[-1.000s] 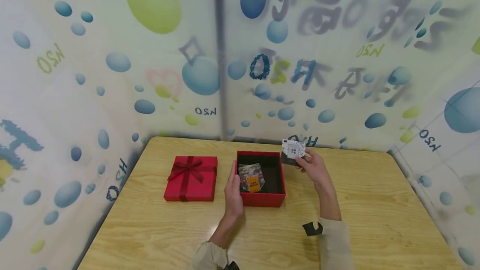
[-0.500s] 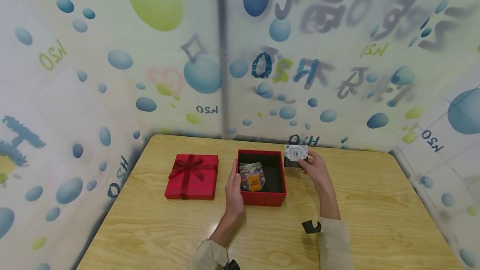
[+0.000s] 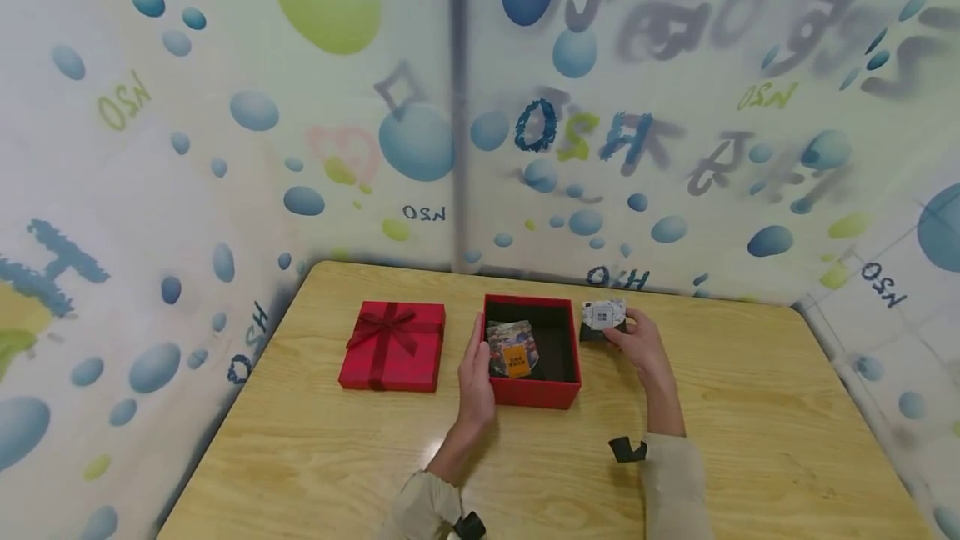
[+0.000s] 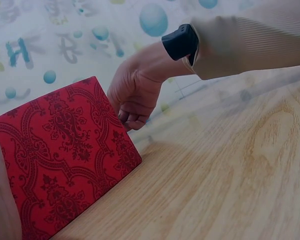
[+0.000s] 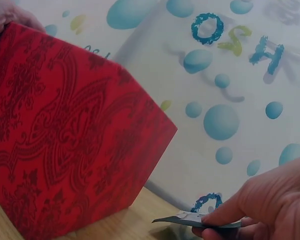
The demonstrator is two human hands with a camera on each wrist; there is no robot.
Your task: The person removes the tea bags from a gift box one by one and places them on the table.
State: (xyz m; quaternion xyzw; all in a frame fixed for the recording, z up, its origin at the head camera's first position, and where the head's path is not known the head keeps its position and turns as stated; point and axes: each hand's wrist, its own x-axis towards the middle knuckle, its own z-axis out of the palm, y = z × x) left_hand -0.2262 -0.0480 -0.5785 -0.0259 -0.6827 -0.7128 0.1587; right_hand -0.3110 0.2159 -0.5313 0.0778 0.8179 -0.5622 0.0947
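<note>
A red gift box (image 3: 537, 395) with a dark inside stands uncovered on the table. My left hand (image 3: 477, 373) lies along its left side, touching it with straight fingers. Inside, at the left, rests a colourful flat packet (image 3: 513, 338) with an orange label. Just right of the box, my right hand (image 3: 643, 345) pinches a flat white-and-black packet (image 3: 603, 317) between thumb and fingers. The right wrist view shows this thin packet (image 5: 187, 218) held nearly level, low over the wood. The box's patterned wall (image 4: 65, 150) fills much of the left wrist view.
The red lid (image 3: 360, 365) with a dark red ribbon bow lies left of the box. Under everything is a wooden table (image 3: 555, 473). A printed curtain (image 3: 480, 107) with blue and green spots hangs behind and at the sides.
My right hand has lowered the white-and-black packet toward the table, beside the box. The left hand stays at the box's left side. The head view has shifted slightly.
</note>
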